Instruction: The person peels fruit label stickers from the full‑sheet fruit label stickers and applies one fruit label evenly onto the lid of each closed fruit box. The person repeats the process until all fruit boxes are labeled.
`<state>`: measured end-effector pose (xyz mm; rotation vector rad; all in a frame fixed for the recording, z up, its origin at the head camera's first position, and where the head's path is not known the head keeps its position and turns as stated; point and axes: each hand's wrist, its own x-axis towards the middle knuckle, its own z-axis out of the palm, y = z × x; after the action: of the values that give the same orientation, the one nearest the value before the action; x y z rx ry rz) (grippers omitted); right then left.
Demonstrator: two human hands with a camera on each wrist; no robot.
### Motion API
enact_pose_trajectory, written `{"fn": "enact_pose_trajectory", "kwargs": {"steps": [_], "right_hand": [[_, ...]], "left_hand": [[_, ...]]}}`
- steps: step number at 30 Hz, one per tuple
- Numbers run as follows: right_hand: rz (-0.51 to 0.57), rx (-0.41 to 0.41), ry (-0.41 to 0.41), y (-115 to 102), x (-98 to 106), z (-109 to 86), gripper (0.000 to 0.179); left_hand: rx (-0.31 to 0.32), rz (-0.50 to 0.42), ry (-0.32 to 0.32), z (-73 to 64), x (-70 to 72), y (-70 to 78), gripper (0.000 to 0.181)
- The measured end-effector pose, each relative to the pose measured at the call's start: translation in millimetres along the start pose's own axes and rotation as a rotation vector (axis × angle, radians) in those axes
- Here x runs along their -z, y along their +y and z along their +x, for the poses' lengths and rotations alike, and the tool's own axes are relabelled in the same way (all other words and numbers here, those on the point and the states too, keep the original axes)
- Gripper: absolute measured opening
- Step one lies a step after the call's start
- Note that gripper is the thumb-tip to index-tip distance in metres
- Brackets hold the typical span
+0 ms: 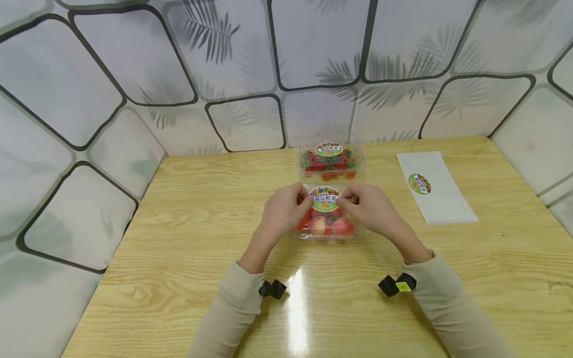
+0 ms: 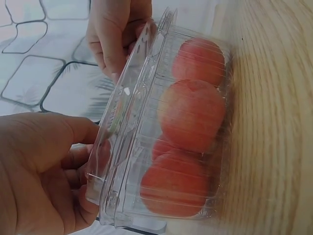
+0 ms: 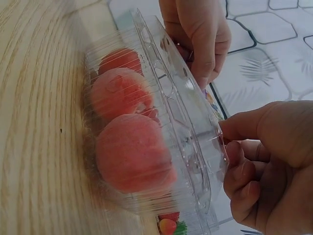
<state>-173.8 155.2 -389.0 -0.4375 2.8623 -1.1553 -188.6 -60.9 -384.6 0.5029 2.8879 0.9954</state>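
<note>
A clear plastic fruit box (image 1: 324,236) with red peaches (image 2: 193,115) inside stands on the table, its lid down. An oval sticker (image 1: 325,200) with fruit pictures and lettering lies at the top of the lid. My left hand (image 1: 283,206) pinches the sticker's left edge with thumb and forefinger, close against the lid. On the opposite edge, my right hand (image 1: 373,209) holds the sticker the same way, its other fingers curled by the box rim in the right wrist view. Whether the sticker's whole underside touches the lid is hidden.
Behind the peach box stands a second clear box (image 1: 331,161) of strawberries, bearing a similar oval sticker (image 1: 329,149) on its lid. To the right lies a white backing sheet (image 1: 443,194) with one oval sticker (image 1: 420,184) on it. A patterned wall (image 1: 322,114) borders the wooden table (image 1: 201,214).
</note>
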Motion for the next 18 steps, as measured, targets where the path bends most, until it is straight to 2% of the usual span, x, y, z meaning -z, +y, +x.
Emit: {"fn": "enact_pose_trajectory", "kwargs": {"steps": [8,18], "right_hand": [[0.013,0.006,-0.012,-3.0,0.5,-0.9,0.017],[0.013,0.023,-0.044,-5.1,1.6,-2.7,0.016]], "left_hand": [[-0.022,0.012,-0.007,-1.0,1.6,-1.6,0.01],[-0.018,0.045,-0.069,-1.1,6.0,-1.3,0.014]]}}
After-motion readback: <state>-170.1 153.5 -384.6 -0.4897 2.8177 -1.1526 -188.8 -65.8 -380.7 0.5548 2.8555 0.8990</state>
